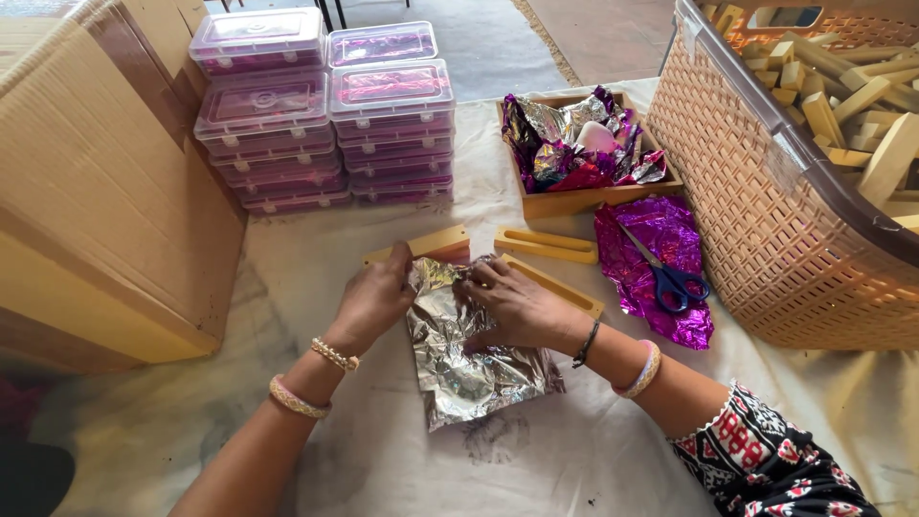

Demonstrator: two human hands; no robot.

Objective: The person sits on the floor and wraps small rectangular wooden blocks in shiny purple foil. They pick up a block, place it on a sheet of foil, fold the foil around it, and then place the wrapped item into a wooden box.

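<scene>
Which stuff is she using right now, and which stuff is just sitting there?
In use:
left hand
right hand
silver foil sheet
wooden piece at the foil's top edge

Just sitting there:
scissors on purple foil
wooden tray of crumpled foil
basket of wooden blocks
stacked plastic boxes
cardboard box

Scissors point(670, 278) lie on foil point(661, 258), left of the basket point(766, 201).
</scene>
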